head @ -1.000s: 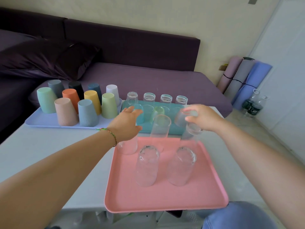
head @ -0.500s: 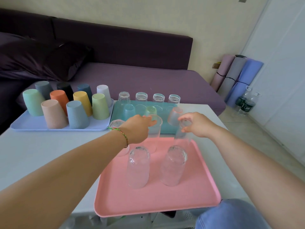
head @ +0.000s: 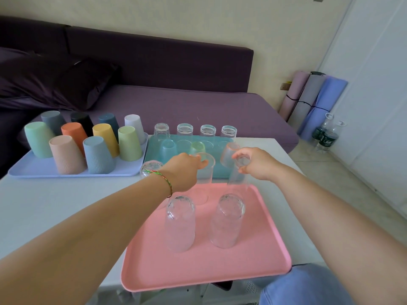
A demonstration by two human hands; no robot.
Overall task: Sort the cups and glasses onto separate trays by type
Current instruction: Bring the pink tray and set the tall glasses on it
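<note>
A pink tray point(head: 259, 256) lies nearest me with two clear tall glasses point(head: 180, 225) point(head: 228, 221) standing upside down on it. At the tray's back, my left hand point(head: 182, 170) holds the rim of an upright tall glass point(head: 206, 175). My right hand point(head: 257, 164) grips the top of another upside-down tall glass point(head: 236, 177), tilted at the tray's back edge. One more glass point(head: 149, 168) shows behind my left wrist. A teal tray point(head: 154, 150) holds small clear glasses point(head: 185, 129) and tinted small cups point(head: 168, 148). A lavender tray point(head: 33, 168) carries several coloured plastic cups point(head: 98, 158).
The trays sit on a white table point(head: 55, 205). A purple sofa point(head: 198, 106) runs behind it. Rolled mats point(head: 308, 100) and two water bottles point(head: 326, 135) stand on the floor at the right. My knee in jeans point(head: 297, 287) is below the pink tray.
Both hands have drawn back from over the teal tray to the pink tray's back edge. The right hand has brought its glass down there; the left hand has closed on the upright glass's rim.
</note>
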